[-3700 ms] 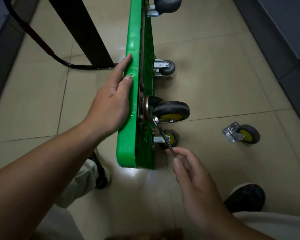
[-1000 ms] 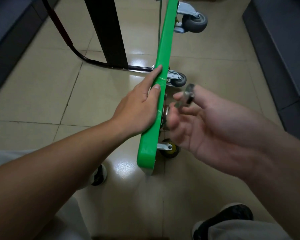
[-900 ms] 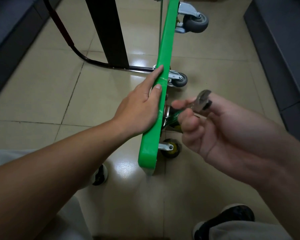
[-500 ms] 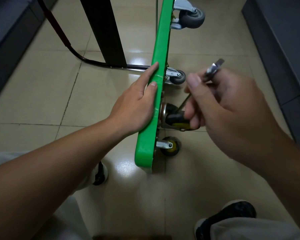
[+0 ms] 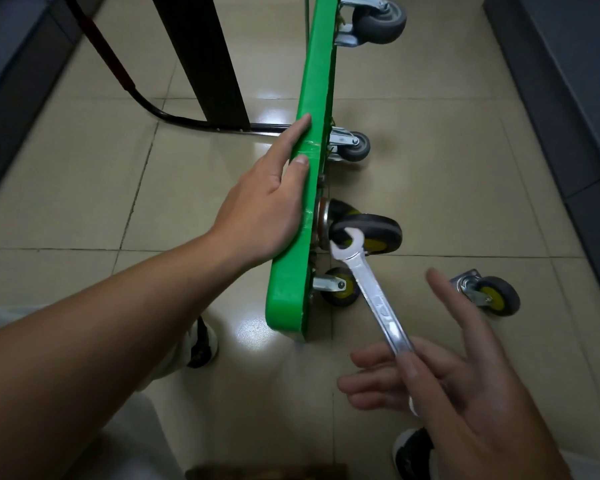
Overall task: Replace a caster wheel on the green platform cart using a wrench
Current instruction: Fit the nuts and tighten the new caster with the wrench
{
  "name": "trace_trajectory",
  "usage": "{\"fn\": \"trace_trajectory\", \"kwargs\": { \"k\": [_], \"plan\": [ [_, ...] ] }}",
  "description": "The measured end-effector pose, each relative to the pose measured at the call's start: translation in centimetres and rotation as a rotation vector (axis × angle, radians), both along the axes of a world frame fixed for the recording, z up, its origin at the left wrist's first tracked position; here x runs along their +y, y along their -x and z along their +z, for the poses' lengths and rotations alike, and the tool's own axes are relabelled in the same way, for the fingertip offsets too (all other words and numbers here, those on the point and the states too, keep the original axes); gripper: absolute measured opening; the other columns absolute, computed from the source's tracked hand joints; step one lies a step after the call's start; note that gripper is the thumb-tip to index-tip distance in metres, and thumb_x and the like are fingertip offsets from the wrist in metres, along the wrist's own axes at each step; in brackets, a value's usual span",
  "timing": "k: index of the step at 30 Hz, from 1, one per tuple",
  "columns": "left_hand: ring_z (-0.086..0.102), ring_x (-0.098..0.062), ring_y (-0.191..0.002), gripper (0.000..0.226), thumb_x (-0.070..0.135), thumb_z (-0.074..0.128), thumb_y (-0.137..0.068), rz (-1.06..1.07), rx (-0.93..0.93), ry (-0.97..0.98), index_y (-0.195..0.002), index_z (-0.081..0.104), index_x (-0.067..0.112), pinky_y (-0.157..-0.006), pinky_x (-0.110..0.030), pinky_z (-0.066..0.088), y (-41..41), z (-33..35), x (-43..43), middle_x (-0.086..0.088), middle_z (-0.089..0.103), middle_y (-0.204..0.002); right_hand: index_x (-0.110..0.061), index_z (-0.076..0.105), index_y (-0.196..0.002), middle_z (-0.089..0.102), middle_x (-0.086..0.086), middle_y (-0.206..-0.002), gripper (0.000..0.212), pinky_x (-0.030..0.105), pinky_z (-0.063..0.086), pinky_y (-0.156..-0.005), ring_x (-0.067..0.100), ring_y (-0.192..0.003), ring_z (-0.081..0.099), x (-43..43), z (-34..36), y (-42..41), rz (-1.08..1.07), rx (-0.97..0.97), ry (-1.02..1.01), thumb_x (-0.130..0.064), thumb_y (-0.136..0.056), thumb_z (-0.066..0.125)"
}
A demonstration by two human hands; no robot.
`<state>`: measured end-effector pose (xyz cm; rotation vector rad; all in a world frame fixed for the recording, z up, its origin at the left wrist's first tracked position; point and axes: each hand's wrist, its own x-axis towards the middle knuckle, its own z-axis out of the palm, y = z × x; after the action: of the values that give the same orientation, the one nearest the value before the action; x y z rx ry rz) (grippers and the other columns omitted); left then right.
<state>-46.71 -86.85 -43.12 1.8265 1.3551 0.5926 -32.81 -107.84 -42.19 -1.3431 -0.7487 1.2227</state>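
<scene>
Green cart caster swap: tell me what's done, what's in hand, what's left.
Done: one loose caster lies on the floor; a yellow-hubbed caster sits on the green cart. In hand: the left hand steadies the cart on edge, the right hand pinches the wrench, its open end at that caster's base. Left, probably: tightening it down.

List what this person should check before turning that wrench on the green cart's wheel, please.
1. Green plastic platform cart steadied on its edge: ok; the left hand lies flat on its rim.
2. Silver metal wrench held firmly: not ok; the right hand only pinches its end under the thumb, fingers spread.
3. Wrench's open end seated on a bolt: cannot tell; it overlaps the black mounted caster wheel with the yellow hub, and no bolt is visible.
4. Loose black caster wheel out of the way: ok; it lies on the tiled floor, apart from the cart.
</scene>
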Motion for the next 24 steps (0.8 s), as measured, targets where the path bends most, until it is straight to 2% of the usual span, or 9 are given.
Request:
{"fn": "trace_trajectory", "kwargs": {
  "k": [2, 5, 7, 9, 10, 14, 17, 21, 24],
  "plan": [
    [0.061, -0.019, -0.122, 0.055, 0.050, 0.026, -0.101, 0.000, -0.006, 0.005, -0.156, 0.024, 0.057, -0.103, -0.048, 0.051, 0.0, 0.0, 0.0, 0.012, 0.048, -0.156, -0.024, 0.042, -0.149, 0.076, 0.020, -0.092, 0.059, 0.033, 0.062, -0.067, 0.036, -0.077, 0.077, -0.4, -0.2, 0.0, 0.012, -0.029, -0.020, -0.003, -0.094, 0.049],
    [0.060, -0.018, -0.120, 0.056, 0.051, 0.026, -0.101, 0.007, -0.010, 0.002, -0.156, 0.024, 0.057, -0.103, -0.049, 0.051, -0.1, 0.1, -0.1, 0.011, 0.048, -0.156, -0.022, 0.073, -0.118, 0.070, 0.004, -0.078, 0.044, 0.025, 0.051, -0.054, 0.023, -0.061, 0.065, 1.1, -0.8, -0.5, 0.085, 0.073, 0.147, 0.001, -0.083, 0.060],
    [0.061, -0.018, -0.117, 0.056, 0.052, 0.026, -0.100, 0.007, -0.023, 0.016, -0.156, 0.024, 0.058, -0.101, -0.050, 0.052, -0.1, 0.1, -0.1, 0.011, 0.049, -0.154, -0.022, 0.077, -0.102, 0.057, 0.009, -0.069, 0.022, 0.023, 0.042, -0.048, 0.021, -0.055, 0.053, 1.9, -1.5, -0.6, 0.030, 0.077, 0.222, -0.016, -0.101, 0.056],
    [0.062, -0.016, -0.115, 0.057, 0.052, 0.027, -0.100, 0.004, -0.036, 0.028, -0.156, 0.024, 0.057, -0.101, -0.050, 0.052, -0.1, 0.1, -0.2, 0.010, 0.050, -0.153, -0.018, 0.076, -0.089, 0.055, 0.015, -0.066, 0.037, 0.021, 0.044, -0.052, 0.015, -0.056, 0.052, 2.3, -2.3, -0.3, 0.003, -0.063, 0.242, -0.039, -0.099, 0.048],
    [0.062, -0.015, -0.115, 0.058, 0.052, 0.027, -0.099, 0.004, -0.039, 0.030, -0.157, 0.025, 0.056, -0.101, -0.049, 0.052, -0.1, 0.2, -0.2, 0.010, 0.050, -0.153, -0.016, 0.075, -0.082, 0.057, 0.014, -0.064, 0.036, 0.019, 0.045, -0.054, 0.011, -0.056, 0.052, 2.3, -2.7, 0.0, -0.008, -0.101, 0.228, -0.041, -0.095, 0.052],
    [0.061, -0.016, -0.115, 0.058, 0.054, 0.027, -0.098, 0.004, -0.033, 0.026, -0.156, 0.024, 0.058, -0.102, -0.049, 0.052, -0.2, 0.2, -0.1, 0.009, 0.050, -0.154, -0.019, 0.081, -0.091, 0.064, -0.007, -0.060, 0.018, 0.009, 0.042, -0.052, 0.001, -0.056, 0.054, 2.3, -4.6, 0.6, -0.076, -0.092, 0.250, -0.018, -0.097, 0.063],
    [0.061, -0.018, -0.115, 0.057, 0.054, 0.027, -0.098, 0.005, -0.029, 0.026, -0.155, 0.023, 0.059, -0.101, -0.050, 0.052, -0.2, 0.2, -0.1, 0.010, 0.049, -0.154, -0.035, 0.080, -0.098, 0.071, -0.011, -0.069, 0.026, 0.009, 0.044, -0.056, -0.003, -0.060, 0.057, 2.6, -5.6, 1.3, -0.060, -0.080, 0.262, -0.016, -0.099, 0.061],
    [0.063, -0.018, -0.112, 0.056, 0.054, 0.027, -0.099, 0.013, -0.041, 0.029, -0.154, 0.024, 0.061, -0.099, -0.051, 0.053, -0.1, 0.1, 0.0, 0.010, 0.052, -0.151, -0.067, 0.070, -0.087, 0.076, -0.021, -0.082, 0.055, 0.009, 0.050, -0.068, -0.010, -0.072, 0.065, 3.0, -5.8, 1.9, -0.020, -0.095, 0.222, -0.014, -0.102, 0.059],
    [0.063, -0.015, -0.109, 0.055, 0.053, 0.027, -0.100, 0.011, -0.037, 0.027, -0.155, 0.024, 0.059, -0.098, -0.049, 0.053, -0.1, 0.1, 0.0, 0.011, 0.052, -0.148, -0.072, 0.066, -0.087, 0.074, -0.029, -0.092, 0.060, 0.006, 0.050, -0.073, -0.013, -0.080, 0.066, 3.4, -5.6, 2.5, 0.001, -0.118, 0.200, -0.015, -0.102, 0.058]
  ]
}}
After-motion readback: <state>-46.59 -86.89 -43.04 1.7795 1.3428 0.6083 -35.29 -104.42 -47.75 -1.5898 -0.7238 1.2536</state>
